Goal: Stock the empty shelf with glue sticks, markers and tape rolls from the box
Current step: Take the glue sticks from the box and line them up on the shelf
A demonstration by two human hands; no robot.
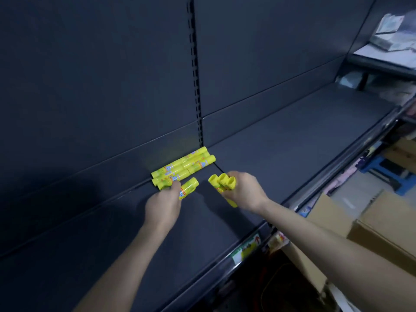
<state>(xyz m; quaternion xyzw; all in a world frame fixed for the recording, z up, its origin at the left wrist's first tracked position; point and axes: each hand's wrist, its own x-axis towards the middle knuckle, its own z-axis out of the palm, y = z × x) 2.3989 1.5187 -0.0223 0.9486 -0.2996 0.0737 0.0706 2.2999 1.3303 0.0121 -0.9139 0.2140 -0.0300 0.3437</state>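
Observation:
Several yellow glue sticks (184, 166) lie in rows against the back panel of the dark shelf (292, 140). My left hand (163, 206) holds one yellow glue stick (190, 186) just in front of that row, low over the shelf. My right hand (244, 191) grips a bundle of three glue sticks (221, 182), caps pointing toward the back panel, a little right of the row. A cardboard box (382, 224) stands at the right, below the shelf edge; its contents are hidden.
A slotted upright (195, 75) splits the back panel. A higher shelf at the far right carries papers and packets (391, 34). A price label (246, 247) sits on the shelf's front rail. A blue stool (382, 170) stands on the floor.

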